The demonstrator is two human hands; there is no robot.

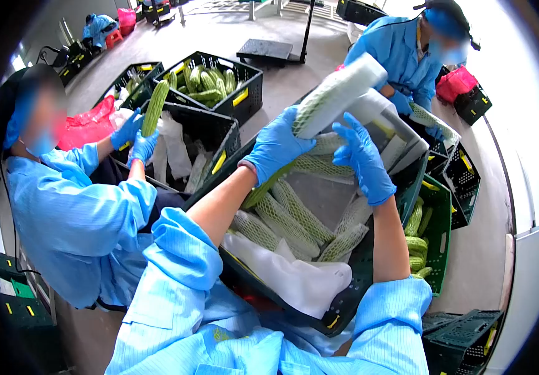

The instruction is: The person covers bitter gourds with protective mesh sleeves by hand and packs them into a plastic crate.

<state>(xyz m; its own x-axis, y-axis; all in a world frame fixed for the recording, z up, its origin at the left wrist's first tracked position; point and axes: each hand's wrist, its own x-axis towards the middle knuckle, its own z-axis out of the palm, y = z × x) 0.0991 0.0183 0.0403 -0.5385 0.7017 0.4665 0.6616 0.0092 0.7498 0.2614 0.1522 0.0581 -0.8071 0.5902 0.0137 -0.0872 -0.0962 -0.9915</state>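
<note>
My left hand, in a blue glove, is closed around the lower end of a bitter melon in a white foam net sleeve, which tilts up to the right. My right hand, also gloved, is open just right of it, fingers spread and apart from the sleeve. Below both hands is a dark green crate. Inside it lie several net-sleeved melons, with a bunch of white sleeves at the near side. A bare green melon shows partly under my left wrist.
At left, a co-worker holds a bare melon over another crate. Another co-worker at upper right handles a sleeved melon. Crates of bare melons stand behind and at right. A platform scale stands behind.
</note>
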